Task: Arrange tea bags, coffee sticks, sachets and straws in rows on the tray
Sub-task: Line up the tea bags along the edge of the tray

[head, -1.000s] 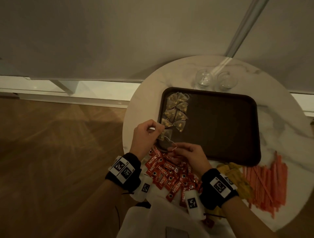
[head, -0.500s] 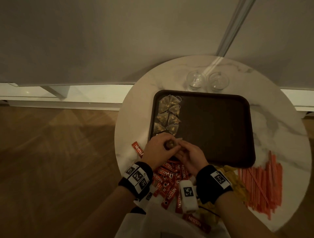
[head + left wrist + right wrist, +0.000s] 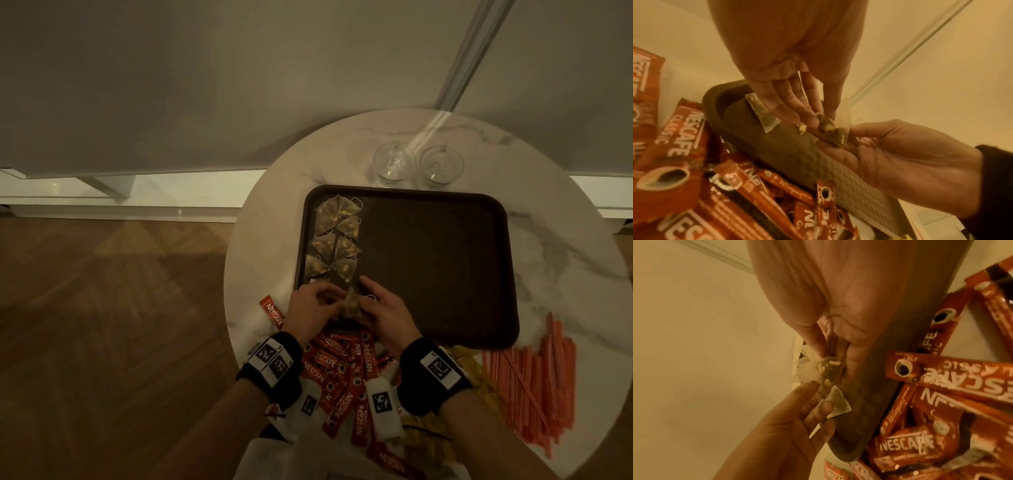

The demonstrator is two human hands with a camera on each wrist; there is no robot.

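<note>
A pyramid tea bag (image 3: 352,305) (image 3: 835,131) (image 3: 826,371) hangs over the front left corner of the dark brown tray (image 3: 428,267). My left hand (image 3: 325,301) and my right hand (image 3: 376,308) meet there, and each pinches this bag with thumb and fingertips. A second small tea bag (image 3: 762,113) (image 3: 838,404) sits against my left fingers (image 3: 781,105). Several tea bags (image 3: 334,240) lie in a column along the tray's left side. The rest of the tray is bare.
A heap of red Nescafe coffee sticks (image 3: 335,370) lies under my wrists, with one stick (image 3: 272,310) apart at the left. Yellow sachets (image 3: 479,373) and orange straws (image 3: 534,383) lie front right. Two glasses (image 3: 394,164) stand behind the tray on the round marble table (image 3: 548,240).
My hands have drawn together at the tray's front left corner. A second ago they were apart, the left holding the bag, the right at its string.
</note>
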